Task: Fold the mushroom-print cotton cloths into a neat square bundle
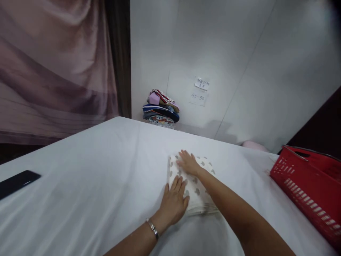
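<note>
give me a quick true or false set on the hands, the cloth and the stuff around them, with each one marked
1. The left hand and the right hand both touch the folded cloth. True.
2. A bracelet is worn on the right wrist. False: the bracelet is on the left wrist.
3. The folded cloth is plain red. False: it is whitish with grey shapes.
4. The lower paper on the wall reads 45-50. True.
5. A phone lies on top of the folded cloth. False: the phone lies on the white sheet, apart from the folded cloth.
6. A red basket shows at the right of the picture. True.
</note>
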`<action>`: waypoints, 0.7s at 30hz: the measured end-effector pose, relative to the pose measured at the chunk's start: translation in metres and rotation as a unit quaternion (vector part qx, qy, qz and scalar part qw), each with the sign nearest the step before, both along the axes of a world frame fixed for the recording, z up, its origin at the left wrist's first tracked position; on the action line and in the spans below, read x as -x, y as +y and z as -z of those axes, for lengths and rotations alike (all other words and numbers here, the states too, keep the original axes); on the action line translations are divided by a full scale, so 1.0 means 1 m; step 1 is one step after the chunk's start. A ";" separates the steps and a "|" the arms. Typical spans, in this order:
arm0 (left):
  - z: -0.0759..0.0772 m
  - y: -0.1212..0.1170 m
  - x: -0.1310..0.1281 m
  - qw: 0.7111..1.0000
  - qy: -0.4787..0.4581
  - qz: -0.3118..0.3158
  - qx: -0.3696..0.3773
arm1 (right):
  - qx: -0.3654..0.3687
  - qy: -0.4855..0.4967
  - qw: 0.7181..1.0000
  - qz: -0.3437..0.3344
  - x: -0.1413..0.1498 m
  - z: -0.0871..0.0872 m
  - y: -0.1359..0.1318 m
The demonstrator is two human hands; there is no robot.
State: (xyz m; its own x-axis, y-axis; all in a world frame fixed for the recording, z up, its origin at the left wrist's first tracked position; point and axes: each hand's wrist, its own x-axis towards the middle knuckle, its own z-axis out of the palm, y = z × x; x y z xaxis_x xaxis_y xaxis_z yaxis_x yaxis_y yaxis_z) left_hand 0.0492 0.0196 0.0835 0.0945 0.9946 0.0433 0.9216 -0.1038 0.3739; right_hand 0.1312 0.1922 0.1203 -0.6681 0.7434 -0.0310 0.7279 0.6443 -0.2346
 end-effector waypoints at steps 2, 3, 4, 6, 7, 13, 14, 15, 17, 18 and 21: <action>0.002 0.002 0.000 1.000 0.004 0.002 -0.002 | -0.058 -0.010 0.997 0.059 -0.034 0.001 0.006; 0.002 0.002 0.000 1.000 0.004 0.002 -0.003 | -0.075 -0.017 0.993 0.094 -0.051 0.005 0.009; 0.002 0.003 0.001 1.000 0.004 0.004 -0.004 | -0.073 -0.026 0.989 0.128 -0.068 0.011 0.011; 0.002 0.003 0.001 1.000 0.001 0.007 -0.005 | -0.036 -0.024 0.984 0.172 -0.092 0.027 0.015; 0.002 0.003 0.001 1.000 0.000 0.008 -0.006 | -0.017 -0.015 0.984 0.179 -0.100 0.035 0.017; 0.000 0.002 0.003 1.000 -0.009 0.004 -0.006 | 0.051 0.091 0.980 0.171 -0.102 0.046 0.027; -0.001 0.002 0.004 1.000 -0.012 0.004 -0.005 | 0.074 0.123 0.974 0.178 -0.102 0.042 0.026; -0.001 0.002 0.004 1.000 -0.017 0.004 -0.004 | 0.096 0.164 0.963 0.189 -0.104 0.038 0.024; 0.000 0.002 0.007 0.999 -0.035 0.011 -0.003 | 0.140 0.256 0.930 0.222 -0.114 0.033 0.015; 0.001 0.003 0.009 0.999 -0.051 0.018 -0.004 | 0.162 0.298 0.909 0.241 -0.120 0.031 0.008; 0.004 0.012 0.018 0.993 -0.115 -0.001 -0.025 | 0.225 0.369 0.855 0.287 -0.143 0.032 -0.022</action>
State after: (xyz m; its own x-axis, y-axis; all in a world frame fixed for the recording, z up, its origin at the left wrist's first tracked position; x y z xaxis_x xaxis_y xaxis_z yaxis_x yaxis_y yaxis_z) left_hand 0.0313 0.0317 0.0797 0.0740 0.9908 0.1135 0.8122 -0.1259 0.5696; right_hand 0.2743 0.1705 0.0882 -0.1588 0.9791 -0.1268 0.4400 -0.0448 -0.8969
